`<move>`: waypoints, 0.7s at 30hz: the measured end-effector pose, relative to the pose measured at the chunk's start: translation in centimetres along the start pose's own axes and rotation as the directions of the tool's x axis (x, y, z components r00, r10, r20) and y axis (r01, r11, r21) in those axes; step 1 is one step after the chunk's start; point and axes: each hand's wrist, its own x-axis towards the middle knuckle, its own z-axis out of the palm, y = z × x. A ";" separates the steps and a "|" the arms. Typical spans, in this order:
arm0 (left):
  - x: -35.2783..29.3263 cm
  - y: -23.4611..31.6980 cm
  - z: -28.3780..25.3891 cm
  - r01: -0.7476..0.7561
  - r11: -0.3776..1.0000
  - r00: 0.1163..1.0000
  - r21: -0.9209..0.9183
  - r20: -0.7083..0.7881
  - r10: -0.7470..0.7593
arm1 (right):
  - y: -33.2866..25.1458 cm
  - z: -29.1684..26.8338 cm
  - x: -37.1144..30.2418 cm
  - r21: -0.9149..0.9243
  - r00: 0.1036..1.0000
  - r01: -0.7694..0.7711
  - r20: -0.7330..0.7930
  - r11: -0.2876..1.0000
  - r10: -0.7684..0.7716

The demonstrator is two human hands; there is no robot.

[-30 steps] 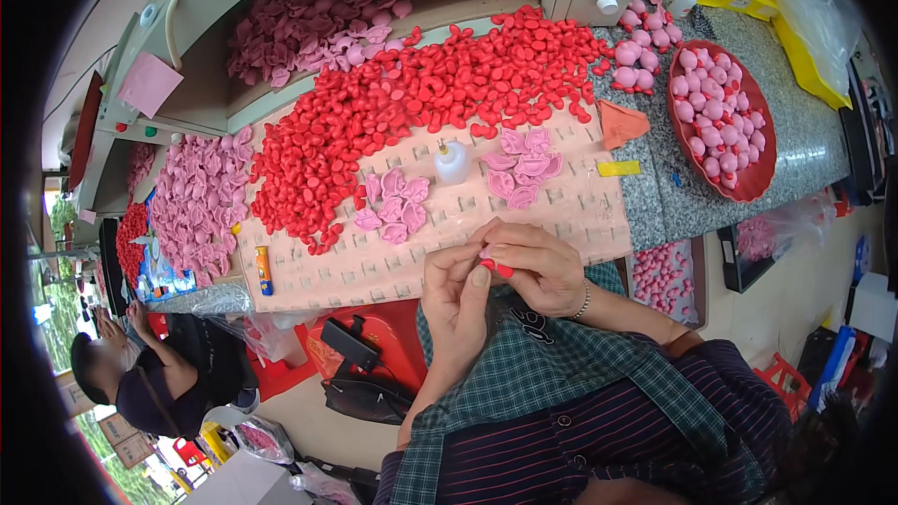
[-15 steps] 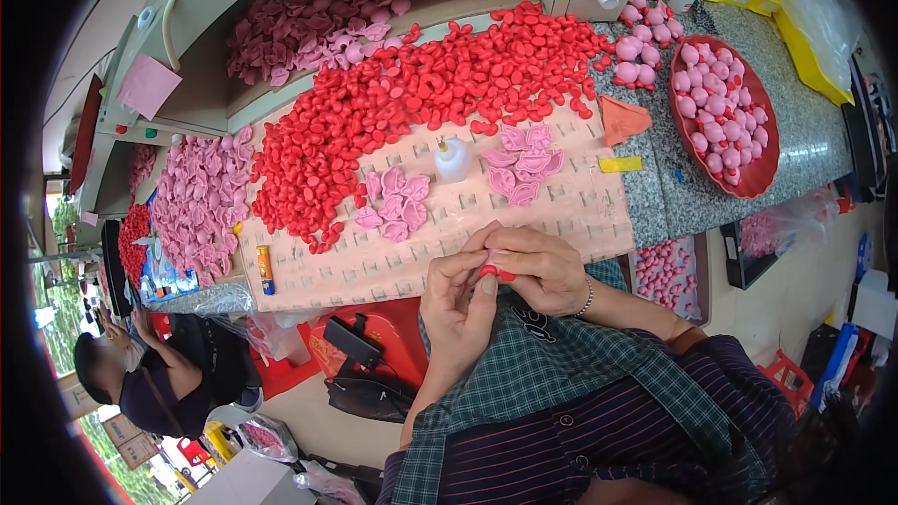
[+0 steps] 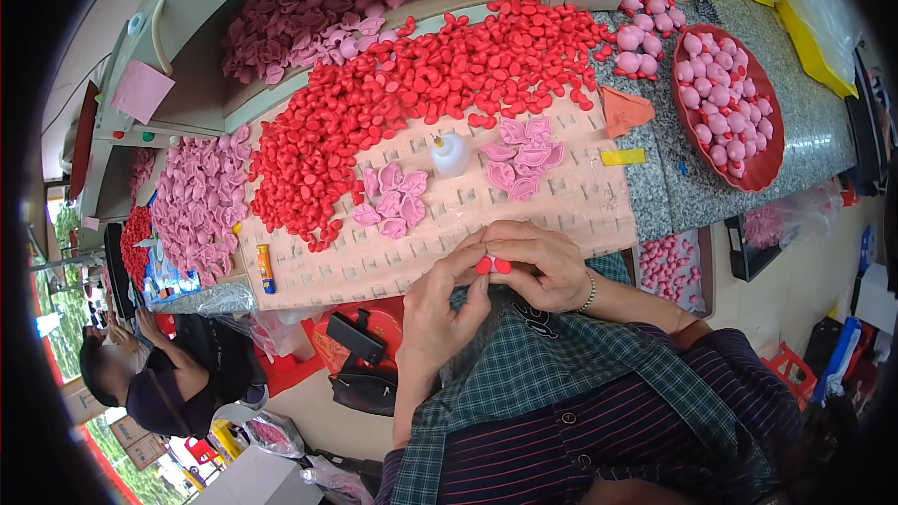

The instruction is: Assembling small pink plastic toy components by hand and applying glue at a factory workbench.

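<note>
Near the front edge of the worktop, my left hand (image 3: 441, 305) and my right hand (image 3: 544, 266) meet, both with fingers closed on a small pink toy part with two red feet-like pieces (image 3: 493, 266). Fingertips cover most of its pink body; the red ends face me. Just beyond the hands lie two small groups of hollow pink shells, one at the left (image 3: 393, 198) and one at the right (image 3: 524, 157). Between the groups stands a small white squeeze bottle (image 3: 451, 156). Farther back spreads a large heap of small glossy red pieces (image 3: 412, 84).
A red scalloped bowl (image 3: 762, 168) of pink-and-red toy parts sits at the right, with more loose parts (image 3: 645, 37) beside it. Pink shells fill a cabinet shelf (image 3: 290, 14). A glue stick (image 3: 267, 269) stands at left. A co-worker (image 3: 173, 379) sits at far left.
The toy part has turned so that both red pieces now face me side by side. My left hand has shifted slightly left and down, its fingers a little lower on the part.
</note>
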 end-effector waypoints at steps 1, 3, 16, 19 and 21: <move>0.4 0.4 -0.3 -0.060 0.993 0.998 0.100 0.031 0.058 | 0.0 0.0 0.0 -0.009 1.000 0.000 0.002 1.000 0.000; 0.7 0.7 -0.8 -0.122 0.973 0.991 0.198 0.070 0.111 | 0.1 0.1 -0.2 -0.017 1.000 -0.002 0.002 1.000 0.002; -0.4 0.7 0.0 -0.192 0.801 0.981 0.567 0.087 0.173 | 0.8 0.7 -1.1 -0.234 0.988 0.142 0.094 0.962 -0.123; -0.7 0.1 0.3 -0.199 0.793 0.979 0.576 0.079 0.188 | 0.7 0.6 -0.9 -0.228 0.987 0.144 0.102 0.963 -0.124; -0.9 -0.1 0.4 -0.199 0.798 0.979 0.568 0.073 0.192 | 0.7 0.6 -0.8 -0.225 0.986 0.151 0.107 0.963 -0.129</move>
